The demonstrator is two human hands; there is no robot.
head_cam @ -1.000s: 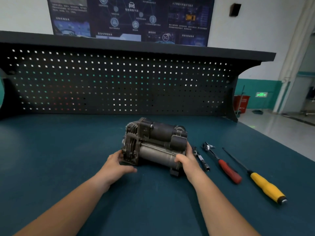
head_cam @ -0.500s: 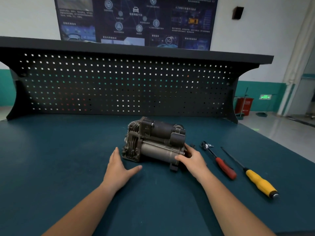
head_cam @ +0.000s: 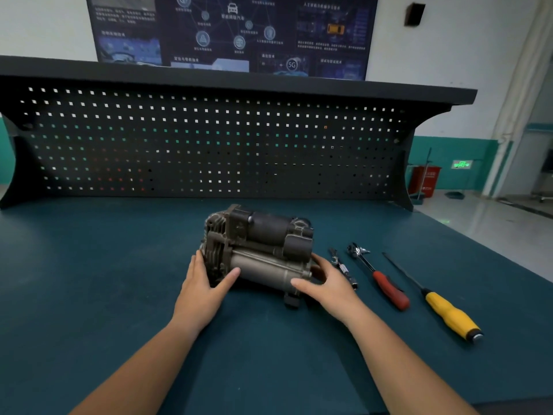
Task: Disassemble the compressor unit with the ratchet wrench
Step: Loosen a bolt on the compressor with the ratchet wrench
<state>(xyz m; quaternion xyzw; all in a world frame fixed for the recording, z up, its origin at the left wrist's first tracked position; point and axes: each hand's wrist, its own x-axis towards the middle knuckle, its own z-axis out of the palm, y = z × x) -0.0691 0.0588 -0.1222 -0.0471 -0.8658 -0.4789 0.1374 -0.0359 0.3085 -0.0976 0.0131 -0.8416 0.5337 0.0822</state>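
Note:
The grey and black compressor unit [head_cam: 263, 250] lies on its side in the middle of the teal bench [head_cam: 89, 295]. My left hand [head_cam: 202, 284] lies against its finned left end with straight fingers, thumb touching the front of the silver cylinder. My right hand [head_cam: 327, 283] cups the right end, fingers curved round it and thumb on the front. To the right lies the red-handled ratchet wrench [head_cam: 378, 278], chrome head pointing away from me, untouched.
A short silver bar tool [head_cam: 343, 268] lies between my right hand and the ratchet wrench. Further right is a yellow-handled screwdriver [head_cam: 449, 316]. A black pegboard back panel [head_cam: 209, 145] closes off the far side. The bench's right edge drops to the floor.
My left hand left the compressor, lay flat on the bench half a second ago, and is now back against the left end. My right hand stayed at the right end.

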